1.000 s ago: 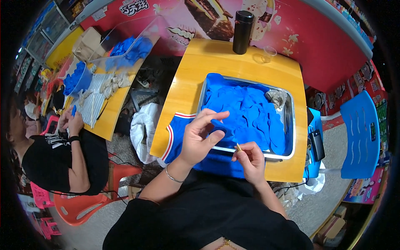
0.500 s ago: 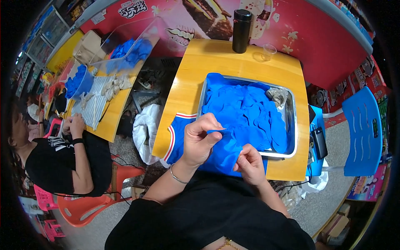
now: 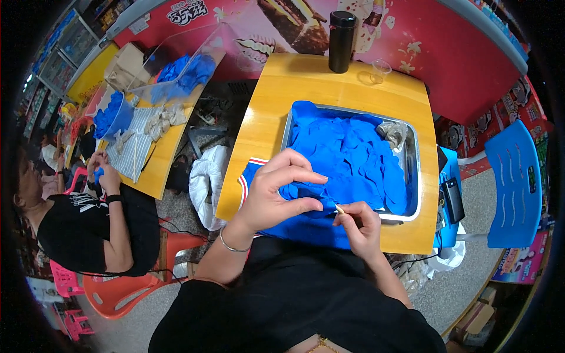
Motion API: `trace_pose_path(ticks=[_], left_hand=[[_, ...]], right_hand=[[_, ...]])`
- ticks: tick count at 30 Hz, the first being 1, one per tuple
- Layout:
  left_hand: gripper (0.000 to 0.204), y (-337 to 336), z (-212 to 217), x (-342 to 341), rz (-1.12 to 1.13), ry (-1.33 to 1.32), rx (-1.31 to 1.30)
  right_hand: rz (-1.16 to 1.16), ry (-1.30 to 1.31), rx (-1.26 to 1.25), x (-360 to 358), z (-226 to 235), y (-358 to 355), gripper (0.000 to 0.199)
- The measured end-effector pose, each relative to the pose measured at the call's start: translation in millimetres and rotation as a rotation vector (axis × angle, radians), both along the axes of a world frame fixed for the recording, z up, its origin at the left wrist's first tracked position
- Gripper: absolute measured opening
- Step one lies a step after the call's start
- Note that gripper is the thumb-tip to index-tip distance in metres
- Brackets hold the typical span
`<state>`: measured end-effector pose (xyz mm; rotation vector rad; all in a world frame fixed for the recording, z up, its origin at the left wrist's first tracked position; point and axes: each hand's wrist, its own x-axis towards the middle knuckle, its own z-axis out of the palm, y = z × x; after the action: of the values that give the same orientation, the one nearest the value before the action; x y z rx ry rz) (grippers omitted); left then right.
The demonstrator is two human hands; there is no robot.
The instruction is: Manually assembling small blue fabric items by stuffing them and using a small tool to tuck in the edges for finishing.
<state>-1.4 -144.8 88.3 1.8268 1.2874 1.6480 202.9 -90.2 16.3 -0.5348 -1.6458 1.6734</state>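
A yellow wooden worktop [image 3: 329, 94] stood against a red wall, bearing a metal tray [image 3: 416, 154] heaped with blue pieces [image 3: 353, 159]. At the tray's six o'clock edge, the left hand [image 3: 275, 197] pinched one blue piece [image 3: 306, 191] between thumb and fingertips. Just at its three o'clock, the right hand [image 3: 360, 226] was closed narrowly on a small pale stick [image 3: 339, 208], touching that same piece. A black flask [image 3: 342, 33] stood at the worktop's twelve o'clock, a clear cup [image 3: 380, 70] beside it. At nine o'clock, another person [image 3: 88, 223] sat at a second worktop [image 3: 150, 167].

Yellow wooden table [image 3: 306, 94] with metal tray [image 3: 416, 154], black flask [image 3: 342, 33], clear cup [image 3: 380, 70].
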Motion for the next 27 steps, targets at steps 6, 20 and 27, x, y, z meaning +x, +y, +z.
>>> trace_pose_path(ticks=[6, 20, 27], left_hand=[[0.027, -7.0, 25.4, 0.5, 0.067, 0.347, -0.035], [0.034, -10.7, -25.4, 12.9, 0.025, -0.212, 0.029], [0.043, -7.4, -28.3, 20.8, -0.086, -0.403, 0.039]], right_hand=[[-0.069, -0.133, 0.209, 1.9, 12.5, 1.4, 0.008], [0.052, -0.017, -0.049, 6.1, 4.0, -7.9, 0.008], [0.118, 0.02, -0.202, 4.5, 13.9, -12.5, 0.01]])
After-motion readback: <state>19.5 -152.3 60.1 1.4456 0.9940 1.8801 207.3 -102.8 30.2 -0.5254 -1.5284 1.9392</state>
